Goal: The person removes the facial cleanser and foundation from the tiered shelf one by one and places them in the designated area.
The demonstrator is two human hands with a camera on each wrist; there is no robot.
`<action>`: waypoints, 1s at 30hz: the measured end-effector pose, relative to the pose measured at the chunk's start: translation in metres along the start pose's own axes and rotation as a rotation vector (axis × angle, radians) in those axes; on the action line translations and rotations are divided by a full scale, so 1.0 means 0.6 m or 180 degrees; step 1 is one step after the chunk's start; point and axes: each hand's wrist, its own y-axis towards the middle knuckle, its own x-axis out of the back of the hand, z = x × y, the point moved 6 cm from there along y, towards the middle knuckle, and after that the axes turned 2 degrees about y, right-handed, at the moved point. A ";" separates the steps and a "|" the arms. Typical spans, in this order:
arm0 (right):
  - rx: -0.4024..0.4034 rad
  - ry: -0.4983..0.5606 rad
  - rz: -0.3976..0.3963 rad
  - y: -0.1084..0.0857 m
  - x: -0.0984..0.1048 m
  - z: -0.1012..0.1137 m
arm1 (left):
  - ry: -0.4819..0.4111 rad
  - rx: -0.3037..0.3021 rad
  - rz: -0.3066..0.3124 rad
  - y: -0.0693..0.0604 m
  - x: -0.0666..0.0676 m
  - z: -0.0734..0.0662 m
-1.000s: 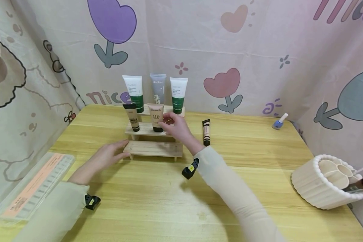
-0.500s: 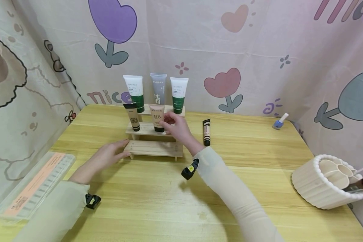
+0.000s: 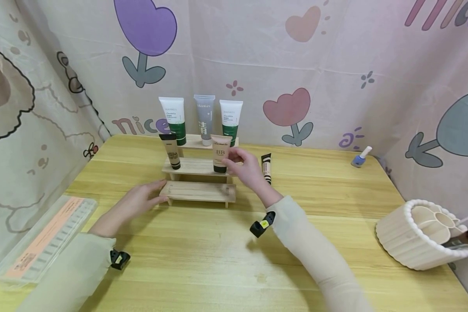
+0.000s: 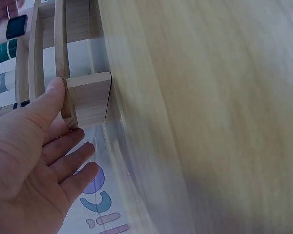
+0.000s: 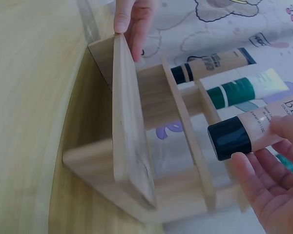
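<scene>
My right hand (image 3: 247, 167) pinches a pink-beige BB cream tube (image 3: 220, 151) with a black cap at its bottom. The tube is upright over the right part of the middle step of a three-tier wooden display stand (image 3: 196, 190); whether its cap touches the step I cannot tell. At the left end of the lowest step, my left hand (image 4: 34, 151) grips the board between thumb and index finger, the other fingers loosely bent. A beige tube with black ends (image 3: 170, 151) stands on the middle step's left. Along the top step are a white-green tube (image 3: 173, 117), a grey tube (image 3: 204, 115) and another white-green tube (image 3: 231, 115).
A small striped tube (image 3: 266, 167) lies right of the stand. Farther right is a blue nail polish bottle (image 3: 359, 159) with a white cap. A cream ribbed holder (image 3: 401, 240) with brushes stands at the right edge. On the left lies a clear plastic case (image 3: 43, 238).
My right hand has moved the BB cream tube to the right along the middle step, uncovering the grey tube's base and partly covering the right white-green tube. My left hand has stayed put.
</scene>
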 end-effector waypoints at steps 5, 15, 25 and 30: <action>-0.0034 0.0045 -0.0075 -0.019 0.041 -0.009 | 0.0022 0.0002 0.0016 0.000 -0.001 0.000; -0.0289 -0.0082 -0.0268 -0.048 0.136 -0.036 | -0.0033 0.0049 0.0053 -0.004 0.000 -0.002; -0.0695 -0.0386 -0.0466 -0.067 0.229 -0.103 | -0.0037 0.0035 0.0077 -0.003 0.000 -0.003; -0.0938 -0.0505 -0.0551 -0.075 0.261 -0.136 | -0.0011 0.0024 0.0093 -0.002 0.000 -0.003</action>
